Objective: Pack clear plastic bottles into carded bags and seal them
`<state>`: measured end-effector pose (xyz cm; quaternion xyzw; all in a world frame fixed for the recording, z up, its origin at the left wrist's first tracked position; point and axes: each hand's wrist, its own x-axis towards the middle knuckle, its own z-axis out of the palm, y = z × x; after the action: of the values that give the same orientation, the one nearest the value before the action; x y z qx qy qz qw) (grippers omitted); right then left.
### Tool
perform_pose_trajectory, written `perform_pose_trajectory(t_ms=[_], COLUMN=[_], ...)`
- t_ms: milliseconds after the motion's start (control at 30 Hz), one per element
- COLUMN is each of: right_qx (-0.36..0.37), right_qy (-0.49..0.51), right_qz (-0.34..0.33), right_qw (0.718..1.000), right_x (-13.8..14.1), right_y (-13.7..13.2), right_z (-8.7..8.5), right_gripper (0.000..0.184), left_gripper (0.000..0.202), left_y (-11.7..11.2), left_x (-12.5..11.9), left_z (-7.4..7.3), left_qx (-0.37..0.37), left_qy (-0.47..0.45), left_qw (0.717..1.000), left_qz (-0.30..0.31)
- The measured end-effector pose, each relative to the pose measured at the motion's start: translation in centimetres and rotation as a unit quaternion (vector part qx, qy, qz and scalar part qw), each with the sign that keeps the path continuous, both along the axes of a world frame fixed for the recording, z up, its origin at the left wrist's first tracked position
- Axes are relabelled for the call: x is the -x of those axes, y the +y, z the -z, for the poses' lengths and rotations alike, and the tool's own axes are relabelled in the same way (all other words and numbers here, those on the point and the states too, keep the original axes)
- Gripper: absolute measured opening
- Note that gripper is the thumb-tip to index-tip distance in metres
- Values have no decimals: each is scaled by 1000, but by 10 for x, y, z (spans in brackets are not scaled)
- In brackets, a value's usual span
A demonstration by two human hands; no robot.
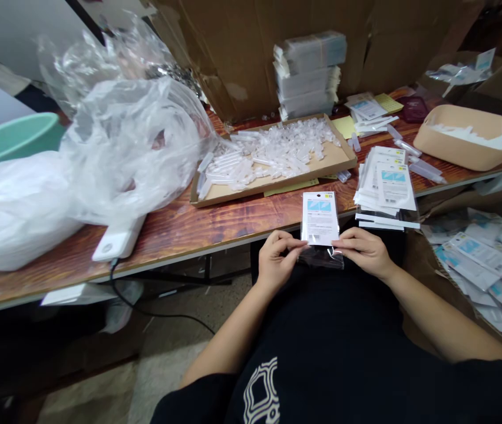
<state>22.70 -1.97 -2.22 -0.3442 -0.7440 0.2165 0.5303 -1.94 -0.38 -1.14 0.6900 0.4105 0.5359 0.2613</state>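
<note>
Between my two hands, at the table's front edge, is a clear plastic packet with a white and blue printed card (320, 218) inside. My left hand (278, 259) pinches its lower left corner between thumb and fingers. On the lower right corner, my right hand (365, 250) has a similar pinch. The loose clear flap of the packet hangs below the card. Just right of it lies a pile of similar carded packets (395, 185) with white strips under it. Behind my hands stands a shallow cardboard tray (273, 184) holding many small clear plastic pieces.
A beige basket (467, 156) with white pieces sits at the right. Bundled stacks (308, 76) stand against a big cardboard box (233, 53). Clear bags (136, 141), a green basin (12, 138) and a corded white device (118, 238) are left. Finished-looking packets (481, 253) fill a lower right box.
</note>
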Motion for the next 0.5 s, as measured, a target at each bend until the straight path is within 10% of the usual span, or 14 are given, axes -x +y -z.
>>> perform_pose_trajectory(t_ms=[300,500], right_qx=[113,227], right_qy=[82,168], right_qz=[45,77], right_qw=[989,956], right_x=[0,0], right_y=[-9,-9], right_z=[-1,2], right_gripper=[2,16], left_gripper=[10,23], left_y=[-2,-4], left_x=[7,0], left_z=[-5,-10], left_qx=[254,357], left_qy=[-82,-152], left_qw=[958,913], left_qz=[101,128])
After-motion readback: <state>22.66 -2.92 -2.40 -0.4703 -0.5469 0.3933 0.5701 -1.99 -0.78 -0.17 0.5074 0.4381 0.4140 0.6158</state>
